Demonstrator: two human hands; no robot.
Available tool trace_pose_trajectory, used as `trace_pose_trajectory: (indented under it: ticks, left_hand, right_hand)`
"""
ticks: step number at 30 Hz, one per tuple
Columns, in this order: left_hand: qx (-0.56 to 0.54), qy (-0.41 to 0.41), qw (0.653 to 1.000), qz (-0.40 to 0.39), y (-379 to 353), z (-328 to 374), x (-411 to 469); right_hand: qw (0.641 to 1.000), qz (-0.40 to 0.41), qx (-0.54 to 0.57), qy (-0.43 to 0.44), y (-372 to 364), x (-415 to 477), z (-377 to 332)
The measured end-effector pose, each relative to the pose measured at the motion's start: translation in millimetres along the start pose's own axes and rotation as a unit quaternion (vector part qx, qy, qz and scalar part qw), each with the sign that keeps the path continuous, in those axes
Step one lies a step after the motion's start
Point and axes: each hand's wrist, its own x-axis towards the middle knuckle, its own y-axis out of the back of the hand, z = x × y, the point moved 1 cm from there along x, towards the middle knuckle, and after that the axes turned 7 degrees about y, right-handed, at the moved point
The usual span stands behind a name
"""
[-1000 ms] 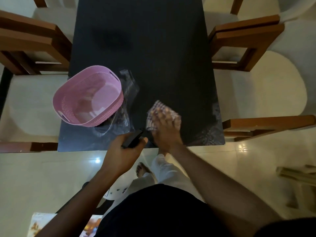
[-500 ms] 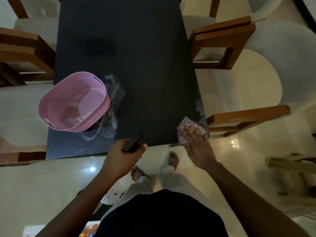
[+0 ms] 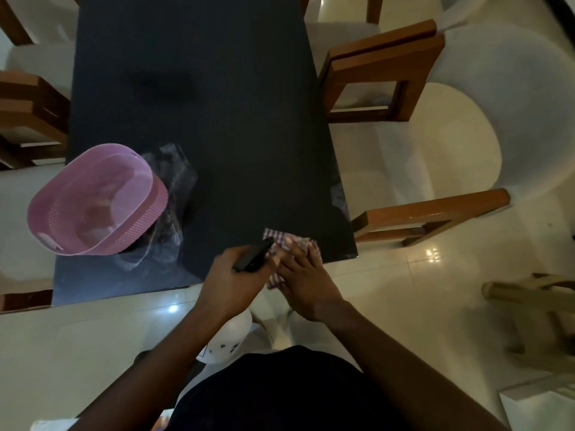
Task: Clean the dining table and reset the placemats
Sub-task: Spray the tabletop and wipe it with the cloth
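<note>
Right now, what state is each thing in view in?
left hand: grips slim black object.
right hand: fingers flat, pressing checked cloth.
checked cloth: bunched at table near edge.
pink basket: open side up, on clear plastic.
clear plastic: crumpled, partly under pink basket.

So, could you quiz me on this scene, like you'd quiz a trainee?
1. What colour is the basket on the table?
2. True or false: the left hand is empty.
3. The right hand presses on: A the cloth, B a plate, C a spoon.

Key: 1 pink. 2 false, its fingers grip a black object. 3 A.
</note>
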Motion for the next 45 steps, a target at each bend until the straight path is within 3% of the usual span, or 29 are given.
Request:
trace_pose_trajectory:
  ticks: [2, 8, 19, 24, 28, 33, 42, 44, 45]
  left_hand:
    - [-0.003, 0.004, 1.000, 0.007, -6, 7, 5]
    - [0.002, 0.025, 0.999, 0.040, -23, 21, 9]
    - [-0.041, 0.070, 0.991, 0.107, -41, 41, 18]
    - [-0.043, 0.061, 0.989, 0.127, -46, 52, 26]
    - [-0.028, 0.066, 0.986, 0.148, -52, 66, 31]
    - [-0.081, 0.052, 0.986, 0.138, -55, 73, 26]
    - [-0.142, 0.052, 0.975, 0.165, -34, 56, 3]
    - [-0.148, 0.052, 0.971, 0.178, -24, 53, 0]
    - [-0.153, 0.050, 0.970, 0.183, -19, 51, -1]
  right_hand:
    - [0.998, 0.008, -0.024, 0.051, 2, -30, 30]
    - [0.997, -0.026, -0.055, 0.047, 27, -54, 120]
    - [0.998, -0.061, 0.007, -0.003, 149, 123, 220]
    - [0.999, -0.043, -0.002, 0.001, 134, 130, 209]
    - [0.993, -0.065, -0.057, 0.079, 85, 52, 180]
    - [0.984, -0.035, -0.030, 0.174, 46, -60, 167]
    - [0.993, 0.003, 0.067, 0.097, 85, -59, 144]
    - [0.980, 0.024, 0.197, 0.028, 101, -58, 139]
    - [0.955, 0.038, 0.294, -0.016, 109, -54, 135]
